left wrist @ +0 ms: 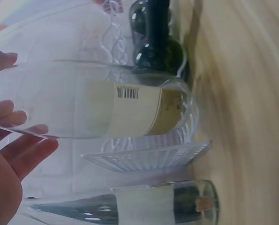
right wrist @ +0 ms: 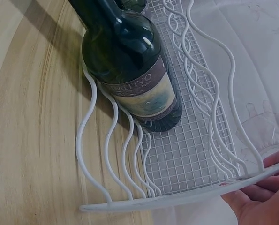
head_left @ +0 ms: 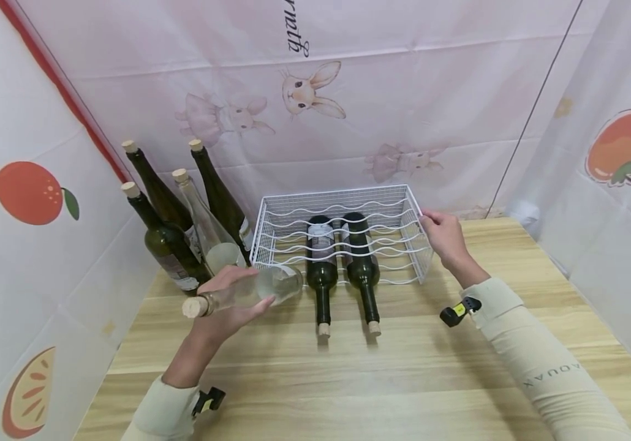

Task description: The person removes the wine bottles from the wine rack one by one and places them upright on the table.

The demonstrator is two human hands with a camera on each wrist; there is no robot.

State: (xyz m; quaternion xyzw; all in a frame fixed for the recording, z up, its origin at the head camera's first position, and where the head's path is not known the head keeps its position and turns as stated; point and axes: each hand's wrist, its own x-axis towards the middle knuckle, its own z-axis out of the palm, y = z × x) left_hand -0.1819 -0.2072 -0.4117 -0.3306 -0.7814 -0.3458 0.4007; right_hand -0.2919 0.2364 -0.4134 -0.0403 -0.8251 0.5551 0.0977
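Head view: left hand [head_left: 226, 321] fingers curl round a clear corked glass bottle [head_left: 250, 290], right hand [head_left: 446, 237] fingers grip a white wire rack [head_left: 334, 199] on their left; I judge loading underway, alignment needed next.

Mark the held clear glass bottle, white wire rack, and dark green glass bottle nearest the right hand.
Clear glass bottle [left wrist: 94, 100]: left wrist view, body.
White wire rack [head_left: 334, 200]: head view, back mesh wall.
Dark green glass bottle [head_left: 362, 271]: head view, shoulder.

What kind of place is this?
Probably a little screened-off work corner: a wooden table with a rabbit-printed sheet behind it, and a white wire rack on top with two dark bottles lying in it.
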